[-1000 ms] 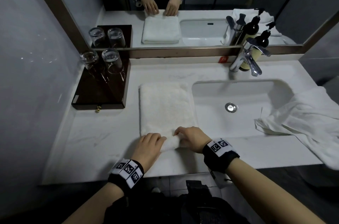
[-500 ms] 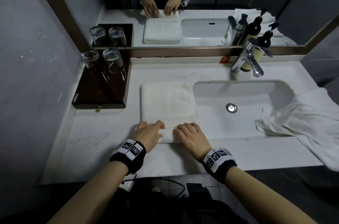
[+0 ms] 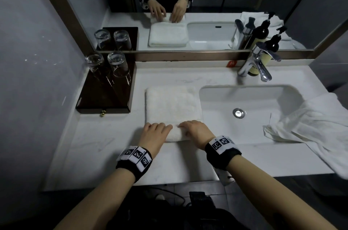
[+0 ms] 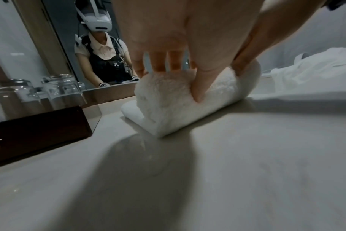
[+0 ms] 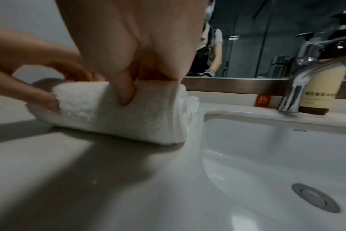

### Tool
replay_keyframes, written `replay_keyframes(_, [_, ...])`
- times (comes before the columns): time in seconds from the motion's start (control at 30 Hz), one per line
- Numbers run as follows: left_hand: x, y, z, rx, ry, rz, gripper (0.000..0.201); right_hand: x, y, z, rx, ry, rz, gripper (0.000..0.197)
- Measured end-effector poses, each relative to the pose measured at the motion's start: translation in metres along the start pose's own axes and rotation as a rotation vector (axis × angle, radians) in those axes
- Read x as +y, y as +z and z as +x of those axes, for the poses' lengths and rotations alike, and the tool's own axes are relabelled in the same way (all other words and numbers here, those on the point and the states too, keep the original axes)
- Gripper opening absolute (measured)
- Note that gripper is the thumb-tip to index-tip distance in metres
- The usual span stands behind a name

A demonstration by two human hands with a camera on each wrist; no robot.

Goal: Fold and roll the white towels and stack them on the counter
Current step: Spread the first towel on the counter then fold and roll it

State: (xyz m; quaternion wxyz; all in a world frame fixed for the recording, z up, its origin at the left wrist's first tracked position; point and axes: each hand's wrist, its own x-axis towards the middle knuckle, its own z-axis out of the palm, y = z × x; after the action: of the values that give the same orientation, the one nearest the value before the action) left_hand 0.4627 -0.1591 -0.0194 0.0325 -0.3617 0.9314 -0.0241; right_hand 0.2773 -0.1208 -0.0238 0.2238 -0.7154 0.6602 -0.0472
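Note:
A folded white towel [image 3: 172, 105] lies on the white counter [image 3: 105, 147] left of the sink, its near end wound into a roll [image 3: 176, 133]. My left hand [image 3: 155, 133] grips the roll's left part, fingers over the top and thumb on the near side [image 4: 199, 87]. My right hand [image 3: 195, 130] grips the right part of the roll [image 5: 117, 112] the same way, thumb pressed into the front [image 5: 126, 93]. A second white towel [image 3: 316, 128], loose and crumpled, drapes over the sink's right edge and the counter.
A dark wooden tray [image 3: 105, 96] with two upturned glasses [image 3: 117, 64] stands at the back left. The sink basin [image 3: 250, 109], a chrome tap [image 3: 258, 66] and a pump bottle [image 3: 263, 45] are on the right. A mirror runs along the back wall.
Both hands have moved away from me along the towel. The rolled part at the near end has grown thicker and the flat part shorter.

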Motion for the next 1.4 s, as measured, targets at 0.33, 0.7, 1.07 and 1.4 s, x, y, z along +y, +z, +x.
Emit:
replay_keyframes(0.33, [-0.024,0.011,0.009,-0.293,-0.035,-0.254,0.054,-0.008,0.010,-0.024,0.293,-0.154,-0.200,0.026])
replay_keyframes(0.7, [-0.002,0.004,0.000,0.089,-0.004,-0.082,0.051,-0.005,0.012,-0.008,0.122,-0.254,-0.296,0.037])
replay_keyframes(1.07, [-0.005,0.000,0.001,-0.026,0.042,0.047,0.053,-0.004,-0.018,0.019,-0.244,-0.046,-0.013,0.043])
replay_keyframes(1.4, [-0.024,0.006,0.018,-0.147,-0.136,-0.295,0.037,-0.018,0.021,-0.014,0.309,-0.228,-0.386,0.057])
